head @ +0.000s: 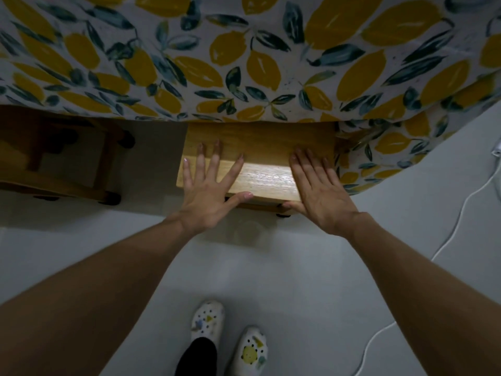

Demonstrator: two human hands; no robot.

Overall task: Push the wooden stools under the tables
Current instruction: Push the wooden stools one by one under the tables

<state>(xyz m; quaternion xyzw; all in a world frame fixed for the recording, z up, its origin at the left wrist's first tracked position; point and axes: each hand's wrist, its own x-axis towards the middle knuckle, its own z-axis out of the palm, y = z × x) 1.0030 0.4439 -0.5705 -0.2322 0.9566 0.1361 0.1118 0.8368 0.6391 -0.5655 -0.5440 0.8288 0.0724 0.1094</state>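
A light wooden stool (264, 158) stands on the floor with its far half under the edge of a table covered by a lemon-print cloth (244, 58). My left hand (210, 191) lies flat on the seat's near left part, fingers spread, thumb along the front edge. On the seat's near right corner rests my right hand (318, 194), also flat, its thumb hooked over the front edge. Neither hand grips anything. One dark stool foot shows below the front edge.
Another wooden stool (67, 156) sits in shadow under the table at the left. A white cable (458, 226) trails across the pale floor at the right. My feet in patterned clogs (230, 340) stand at the bottom centre.
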